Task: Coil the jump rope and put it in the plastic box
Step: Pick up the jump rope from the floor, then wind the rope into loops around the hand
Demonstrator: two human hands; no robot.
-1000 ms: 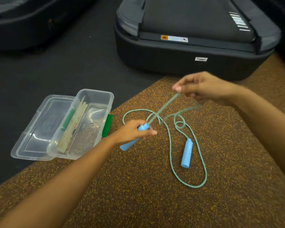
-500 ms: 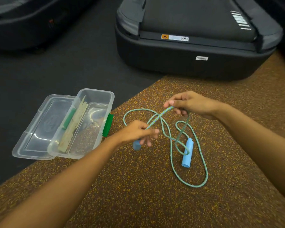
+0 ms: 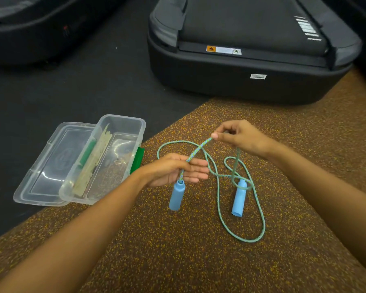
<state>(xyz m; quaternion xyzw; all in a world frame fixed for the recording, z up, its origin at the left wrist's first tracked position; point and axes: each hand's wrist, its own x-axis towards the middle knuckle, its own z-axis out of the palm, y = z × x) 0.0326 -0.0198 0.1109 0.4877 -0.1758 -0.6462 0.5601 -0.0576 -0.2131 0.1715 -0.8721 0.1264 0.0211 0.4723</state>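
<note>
The jump rope (image 3: 219,194) is a green-blue cord with two light blue handles, lying in loose loops on the brown speckled mat. My left hand (image 3: 173,170) pinches the cord just above one blue handle (image 3: 176,195), which hangs down from it. My right hand (image 3: 239,137) pinches the same cord a short way along, raised above the mat. The other handle (image 3: 239,199) lies on the mat with cord looped around its top. The clear plastic box (image 3: 123,123) stands to the left with its lid (image 3: 51,163) folded open flat.
A green clasp (image 3: 138,159) sticks out from the box's near side. A pale strip of material (image 3: 93,163) lies inside the box. The black base of a treadmill (image 3: 241,81) rises behind the mat. Dark floor (image 3: 82,87) lies left of the mat.
My left hand has slid from the handle up onto the cord, so the handle now hangs below it. My right hand came down and left, then rose slightly, still pinching the cord.
</note>
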